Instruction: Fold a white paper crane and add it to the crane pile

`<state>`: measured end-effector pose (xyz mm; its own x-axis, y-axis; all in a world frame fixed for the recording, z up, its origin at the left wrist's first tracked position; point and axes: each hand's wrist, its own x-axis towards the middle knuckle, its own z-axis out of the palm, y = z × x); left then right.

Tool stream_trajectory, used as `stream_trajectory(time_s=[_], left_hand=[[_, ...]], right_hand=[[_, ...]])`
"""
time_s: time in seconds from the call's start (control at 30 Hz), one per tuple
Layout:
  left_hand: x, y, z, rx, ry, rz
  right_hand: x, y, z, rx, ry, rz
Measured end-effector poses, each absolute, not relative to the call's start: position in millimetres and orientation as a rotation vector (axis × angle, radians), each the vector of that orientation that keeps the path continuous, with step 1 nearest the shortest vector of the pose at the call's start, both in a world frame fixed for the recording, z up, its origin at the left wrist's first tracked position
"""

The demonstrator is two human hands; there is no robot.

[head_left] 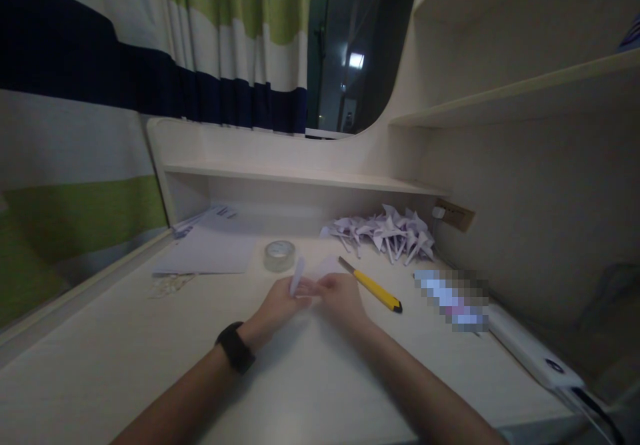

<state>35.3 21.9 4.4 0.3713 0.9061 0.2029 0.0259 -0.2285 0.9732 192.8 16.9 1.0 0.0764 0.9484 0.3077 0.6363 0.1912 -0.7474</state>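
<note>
My left hand (285, 303), a black watch on its wrist, is closed around a small white paper stick (297, 276) that points up and away. Against its fingertips, my right hand (340, 297) is pinched shut; whatever lies between those fingers is too small and blurred to make out. A white piece of paper (326, 266) lies on the desk just behind my hands. To the right rests a yellow utility knife (375, 287) with its blade out. Behind my left hand stands a roll of clear tape (280, 256).
Several white paper pinwheels (387, 231) are heaped at the back right. Paper sheets (207, 248) lie at the back left, with pale rubber bands (171, 285) in front. A blurred-out phone-like object (450, 301) and a white power strip (530, 348) line the right side.
</note>
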Motion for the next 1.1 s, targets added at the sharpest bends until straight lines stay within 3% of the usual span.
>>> stream_trajectory(time_s=[0.13, 0.3, 0.43, 0.73, 1.1], left_hand=[[37.4, 21.5, 3.7, 1.594, 0.871, 1.033], [31.1, 23.5, 5.5, 1.388, 0.892, 0.999], [23.5, 23.1, 10.3, 1.334, 0.935, 0.943], [39.6, 15.1, 8.3, 1.418, 0.779, 0.859], [45.8, -0.1, 12.6, 1.344, 0.590, 0.711]], right_hand=[[189.0, 7.2, -5.0, -1.593, -1.773, 0.058], [186.6, 1.0, -1.0, -1.338, -1.772, -0.077], [192.5, 0.8, 12.7, -1.108, -1.552, 0.087], [181.6, 5.3, 11.6, -0.814, -1.293, 0.835], [174.1, 0.3, 11.7, -0.896, -1.148, 1.009]])
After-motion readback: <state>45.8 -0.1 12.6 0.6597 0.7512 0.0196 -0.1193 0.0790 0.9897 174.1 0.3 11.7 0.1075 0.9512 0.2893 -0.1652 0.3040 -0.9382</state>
